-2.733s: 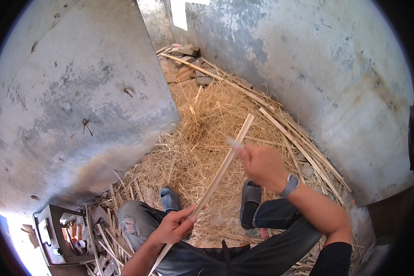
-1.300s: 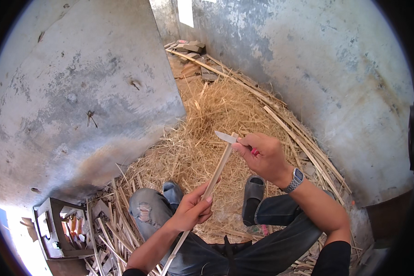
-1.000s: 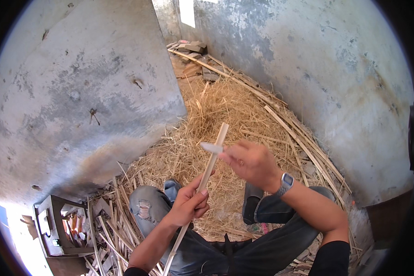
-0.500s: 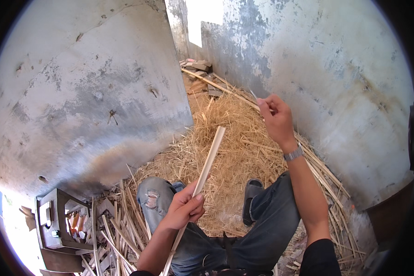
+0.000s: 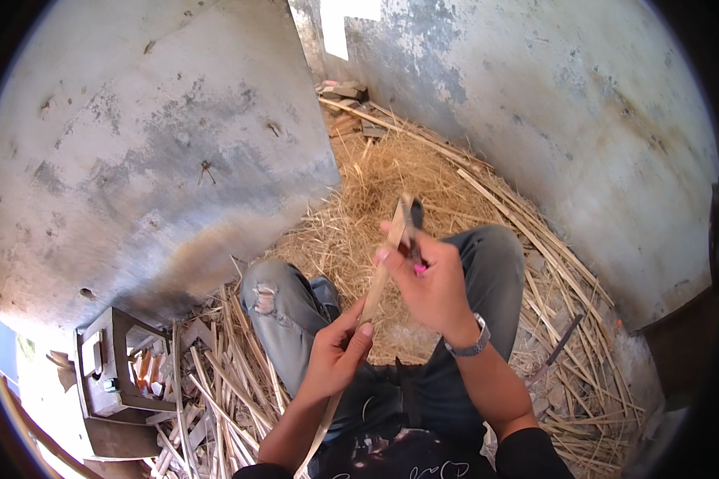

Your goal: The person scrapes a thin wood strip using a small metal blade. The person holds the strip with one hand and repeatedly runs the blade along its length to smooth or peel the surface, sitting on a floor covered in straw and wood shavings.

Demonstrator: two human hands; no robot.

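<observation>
So there's 1 pale wooden strip [image 5: 379,281] slanting up on the near side of the shavings pile [image 5: 375,172], its top end overlapping the pile from this angle. The left hand [image 5: 339,359] has a snug grip partway down it. The right hand [image 5: 435,289] touches it higher up, wrapped around a pink-handled knife [image 5: 419,269], blade pretty blurry. Long sticks [image 5: 527,227] run along the pile's right edge.

Wht script [image 5: 442,469], partly cropped, on blk shirt [image 5: 411,457]
</observation>
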